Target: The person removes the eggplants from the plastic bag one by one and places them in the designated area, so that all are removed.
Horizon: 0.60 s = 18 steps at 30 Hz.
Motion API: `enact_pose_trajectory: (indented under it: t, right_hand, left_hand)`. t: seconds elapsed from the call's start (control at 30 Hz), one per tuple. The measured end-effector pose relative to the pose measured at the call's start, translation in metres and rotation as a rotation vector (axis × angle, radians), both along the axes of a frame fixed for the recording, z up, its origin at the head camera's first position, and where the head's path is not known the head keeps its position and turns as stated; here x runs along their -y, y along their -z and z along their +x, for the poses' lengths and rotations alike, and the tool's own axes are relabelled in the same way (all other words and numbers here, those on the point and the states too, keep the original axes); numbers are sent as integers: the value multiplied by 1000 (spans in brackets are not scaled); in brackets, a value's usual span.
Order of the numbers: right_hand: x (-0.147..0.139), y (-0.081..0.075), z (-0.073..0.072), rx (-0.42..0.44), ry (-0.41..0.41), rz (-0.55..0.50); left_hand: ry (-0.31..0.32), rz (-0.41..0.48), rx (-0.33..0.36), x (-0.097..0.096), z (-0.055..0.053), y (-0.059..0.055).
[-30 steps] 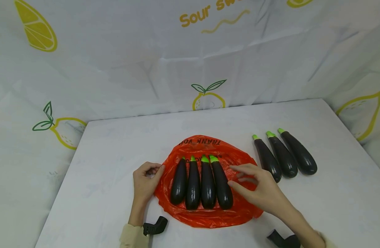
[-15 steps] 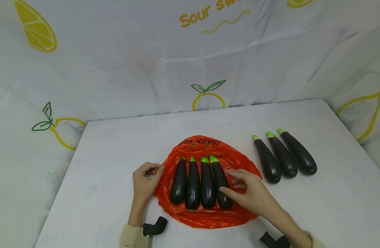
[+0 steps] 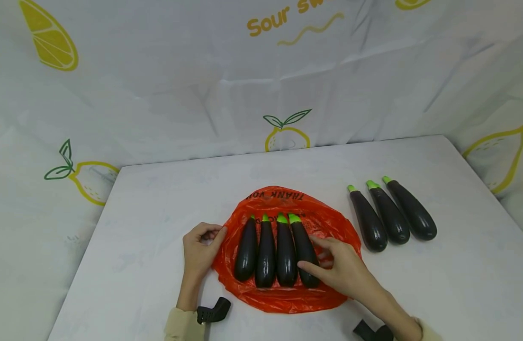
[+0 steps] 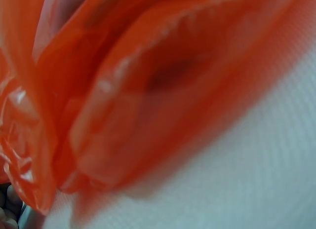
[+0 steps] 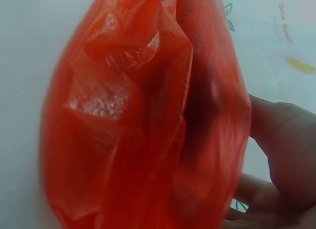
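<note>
Several dark eggplants with green caps lie side by side on a spread red plastic bag [image 3: 283, 300] in the head view. My left hand [image 3: 199, 251] pinches the bag's left edge between thumb and forefinger. My right hand [image 3: 347, 267] is around the rightmost eggplant [image 3: 303, 246], thumb across its lower part and fingers along its right side. In the left wrist view the red plastic [image 4: 148, 100] fills most of the picture. In the right wrist view part of a hand [image 5: 291, 150] shows beside the bag [image 5: 123, 115], whose folds hide the fingertips.
Three more eggplants, with the middle eggplant [image 3: 388, 215] among them, lie fanned out on the white table [image 3: 150, 227] to the bag's right. A white cloth [image 3: 159, 109] with lemon prints hangs behind the table. Black devices [image 3: 214, 310] sit at both wrists.
My right hand has moved left and slightly down, from beside the rightmost eggplant to around it. The left hand, the bag and the eggplants look unmoved.
</note>
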State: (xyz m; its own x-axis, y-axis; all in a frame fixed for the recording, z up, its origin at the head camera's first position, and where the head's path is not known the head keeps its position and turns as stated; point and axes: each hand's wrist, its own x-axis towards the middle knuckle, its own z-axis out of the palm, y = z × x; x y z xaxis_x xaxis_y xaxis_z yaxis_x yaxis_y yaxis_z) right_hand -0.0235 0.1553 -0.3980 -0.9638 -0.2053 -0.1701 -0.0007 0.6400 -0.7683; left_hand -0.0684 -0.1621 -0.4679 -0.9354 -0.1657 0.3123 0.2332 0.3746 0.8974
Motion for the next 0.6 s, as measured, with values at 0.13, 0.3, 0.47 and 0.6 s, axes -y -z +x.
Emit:
enact_pose_trajectory:
  t: [0.13,0.3,0.47,0.6]
  right_hand:
    - [1,1,0,32,-3,-12]
    - [1,3,0,44,-1,-28]
    - [1,2,2,37,-11,-42]
    - [0,2,3,38,-7,-51]
  left_hand:
    - [-9,-15,-2,0,0,1]
    - [-15,-24,-2,1,-1,2]
    - [-15,-29,-5,0,0,1]
    - [-13,-24,-4,0,0,1]
